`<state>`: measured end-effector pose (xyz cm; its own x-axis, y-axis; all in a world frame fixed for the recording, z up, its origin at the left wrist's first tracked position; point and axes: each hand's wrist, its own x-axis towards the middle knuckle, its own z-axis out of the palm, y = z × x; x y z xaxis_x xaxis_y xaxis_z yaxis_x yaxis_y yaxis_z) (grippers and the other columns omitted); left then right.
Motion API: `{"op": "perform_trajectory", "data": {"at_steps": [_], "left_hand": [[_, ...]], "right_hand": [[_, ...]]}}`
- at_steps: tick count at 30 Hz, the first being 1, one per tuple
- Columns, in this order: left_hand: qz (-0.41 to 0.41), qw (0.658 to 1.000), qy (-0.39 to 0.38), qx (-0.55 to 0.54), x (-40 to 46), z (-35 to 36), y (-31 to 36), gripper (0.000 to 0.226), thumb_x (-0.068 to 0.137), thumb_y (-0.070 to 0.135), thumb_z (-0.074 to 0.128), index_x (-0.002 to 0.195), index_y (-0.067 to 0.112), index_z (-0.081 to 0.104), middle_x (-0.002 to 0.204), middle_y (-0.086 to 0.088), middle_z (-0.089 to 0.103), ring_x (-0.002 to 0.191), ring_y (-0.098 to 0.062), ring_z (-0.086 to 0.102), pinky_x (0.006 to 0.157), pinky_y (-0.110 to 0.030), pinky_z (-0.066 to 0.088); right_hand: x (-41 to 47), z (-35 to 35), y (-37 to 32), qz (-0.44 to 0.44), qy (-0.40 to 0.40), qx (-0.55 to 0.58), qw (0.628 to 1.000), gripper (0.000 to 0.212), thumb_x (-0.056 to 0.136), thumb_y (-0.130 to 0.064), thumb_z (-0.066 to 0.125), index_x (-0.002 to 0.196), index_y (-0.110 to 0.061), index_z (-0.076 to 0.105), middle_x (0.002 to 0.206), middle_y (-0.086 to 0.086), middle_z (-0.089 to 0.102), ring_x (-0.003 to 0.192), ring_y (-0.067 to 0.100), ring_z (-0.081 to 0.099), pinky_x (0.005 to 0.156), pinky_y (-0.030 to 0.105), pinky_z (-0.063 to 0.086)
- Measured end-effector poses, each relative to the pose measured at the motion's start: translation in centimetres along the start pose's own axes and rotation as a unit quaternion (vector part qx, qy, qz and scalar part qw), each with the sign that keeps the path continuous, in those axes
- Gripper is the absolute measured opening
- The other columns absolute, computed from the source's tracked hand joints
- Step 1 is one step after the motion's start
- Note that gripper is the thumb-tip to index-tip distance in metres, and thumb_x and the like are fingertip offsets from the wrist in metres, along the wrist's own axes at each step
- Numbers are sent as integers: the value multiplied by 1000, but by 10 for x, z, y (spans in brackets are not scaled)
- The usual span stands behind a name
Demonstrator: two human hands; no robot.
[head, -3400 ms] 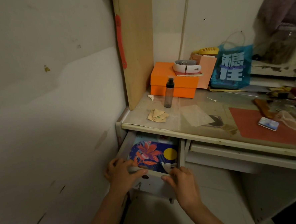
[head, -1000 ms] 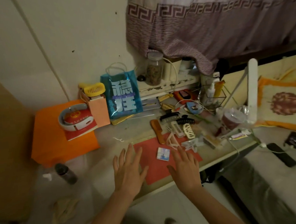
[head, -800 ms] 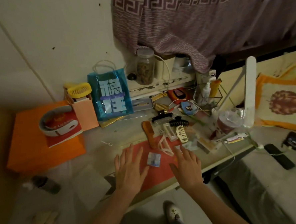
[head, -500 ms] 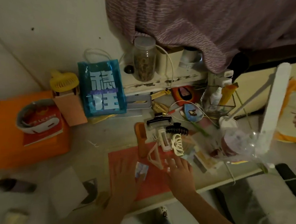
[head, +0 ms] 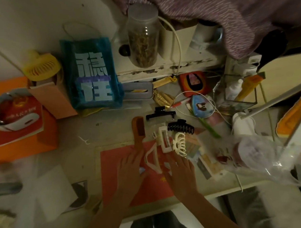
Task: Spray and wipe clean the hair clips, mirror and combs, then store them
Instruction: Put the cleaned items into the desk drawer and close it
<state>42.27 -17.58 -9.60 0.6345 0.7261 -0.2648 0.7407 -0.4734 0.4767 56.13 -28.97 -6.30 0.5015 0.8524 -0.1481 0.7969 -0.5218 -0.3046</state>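
Observation:
Several hair clips lie in a cluster on the desk: a white triangular clip, a white rectangular clip, a cream claw clip, a black claw clip and a black rectangular clip. A brown comb lies left of them. My left hand rests flat on the red mat, fingers apart, by the comb's handle. My right hand is spread just below the white clips. A small square mirror peeks out between my hands, mostly hidden.
A blue bag, a yellow fan and an orange box stand at the back left. A jar sits on a shelf. A lamp arm and a crumpled plastic bag crowd the right. A blurred dark bottle lies far left.
My view swung from the open drawer to the desktop and tilted down. Both hands moved forward over the red mat until they reached the mirror and the white clips.

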Motion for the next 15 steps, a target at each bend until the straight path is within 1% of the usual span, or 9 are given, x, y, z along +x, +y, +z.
{"op": "perform_trajectory", "data": {"at_steps": [1,3,5,6,7,9,11,13,15], "left_hand": [[-1,1000,-3,8,4,3,-2,61,87,48,57,142,28,38,143,6,46,137,-15,32,116,-36,12],[-11,1000,6,-7,10,4,-2,58,85,50,58,137,27,46,130,2,58,125,-18,48,112,-41,30],[-40,996,21,-73,13,3,4,52,82,50,59,127,22,58,88,2,69,89,-19,65,90,-42,50],[-67,991,24,-116,14,2,8,47,82,47,61,119,19,64,68,8,62,71,-16,64,79,-41,54],[-102,983,23,-152,16,1,13,40,82,45,63,110,17,69,60,12,55,61,-14,60,73,-41,55],[-148,969,23,-195,20,2,19,32,81,42,67,102,17,72,68,10,62,64,-11,60,72,-38,55],[-166,964,29,-208,22,5,21,30,81,40,69,104,22,72,83,6,70,71,-11,64,70,-29,54],[-184,955,33,-229,24,6,22,29,81,39,69,104,22,73,91,4,72,73,-9,64,65,-20,49],[-204,951,40,-230,25,6,23,28,81,37,70,103,20,73,95,5,71,78,-8,63,66,-18,46]], "right_hand": [[0,4,4,5,9,-11,1000,77,49,-34,91,118,-20,61,114,5,68,99,26,68,78,46,55],[0,9,7,16,12,-17,1000,72,55,-36,89,119,-22,58,116,4,67,101,26,67,79,46,55],[-1,12,7,31,-4,-7,999,68,61,-38,86,121,-23,58,119,3,65,105,26,65,82,46,54],[-1,14,9,36,-5,-11,999,67,62,-39,85,121,-22,59,120,3,64,106,26,65,84,47,53],[-2,15,11,43,-3,-15,999,68,61,-39,85,121,-22,59,121,4,64,106,27,64,84,47,53],[-5,19,14,48,7,-13,999,72,59,-40,86,122,-22,56,120,6,64,104,29,65,83,49,54],[-7,20,14,45,18,-5,999,70,62,-40,84,123,-22,54,119,8,65,103,31,65,82,51,54],[-9,19,14,47,16,-13,999,67,63,-41,83,121,-19,58,116,8,66,101,31,66,79,50,54],[-10,17,15,58,11,-25,998,71,56,-41,88,118,-17,62,113,8,68,99,30,67,78,48,54]]}}
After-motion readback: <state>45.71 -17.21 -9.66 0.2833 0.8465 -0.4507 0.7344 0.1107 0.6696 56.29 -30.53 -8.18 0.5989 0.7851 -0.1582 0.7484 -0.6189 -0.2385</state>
